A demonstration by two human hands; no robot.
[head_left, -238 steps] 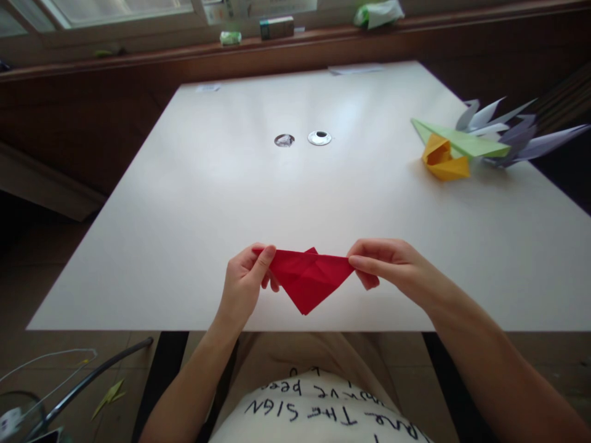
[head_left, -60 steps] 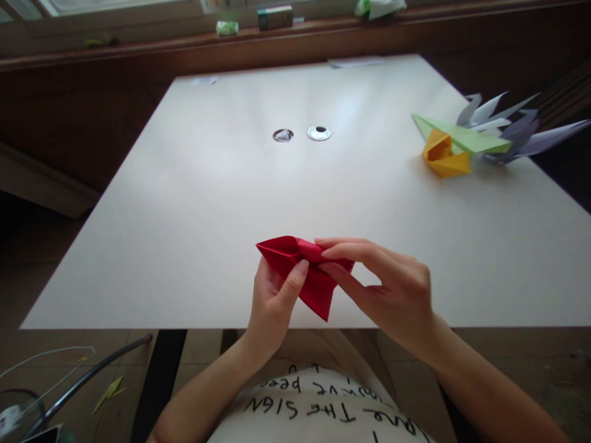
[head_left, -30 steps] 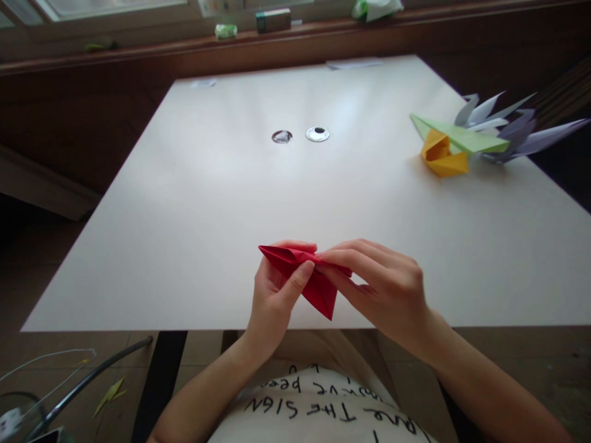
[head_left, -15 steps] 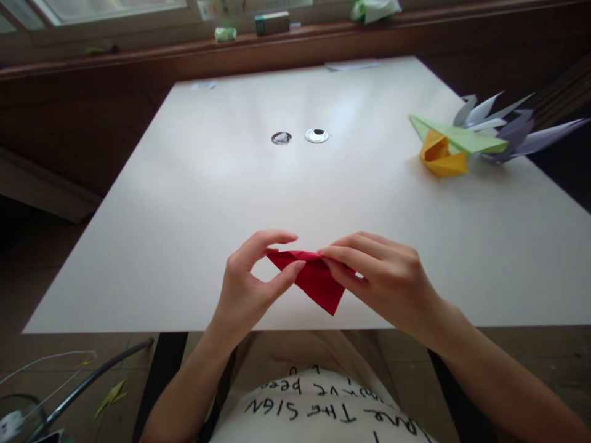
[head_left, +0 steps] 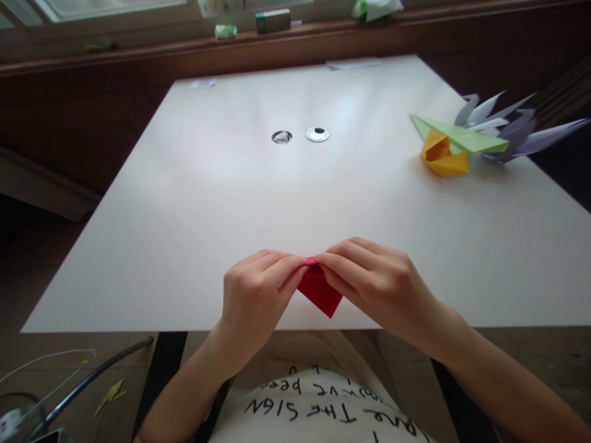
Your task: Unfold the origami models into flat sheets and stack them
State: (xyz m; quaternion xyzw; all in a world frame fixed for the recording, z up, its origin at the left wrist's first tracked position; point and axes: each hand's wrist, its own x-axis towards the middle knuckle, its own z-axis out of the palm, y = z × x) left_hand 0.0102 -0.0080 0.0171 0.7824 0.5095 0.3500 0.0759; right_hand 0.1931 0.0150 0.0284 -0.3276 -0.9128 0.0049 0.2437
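A folded piece of red paper point(head_left: 322, 293) is held near the front edge of the white table, one corner pointing down toward me. My left hand point(head_left: 261, 286) pinches its upper edge from the left, thumb and fingers closed on it. From the right, my right hand point(head_left: 369, 271) grips the same edge, its fingertips close to those of the left. Between the fingertips a short pink-red strip of the fold shows. Both hands cover the paper's side corners.
On the table's right lie a yellow folded paper piece point(head_left: 444, 154), a light green paper shape point(head_left: 466, 136) and pale purple paper cranes point(head_left: 517, 135). Two round holes, one with a metallic ring point(head_left: 317, 134), pierce the white table point(head_left: 184, 203). A small box point(head_left: 273, 21) stands on the sill.
My left thumb and fingers, spread apart around the paper's left end before, have closed onto its upper edge. My right hand keeps its grip, with little movement.
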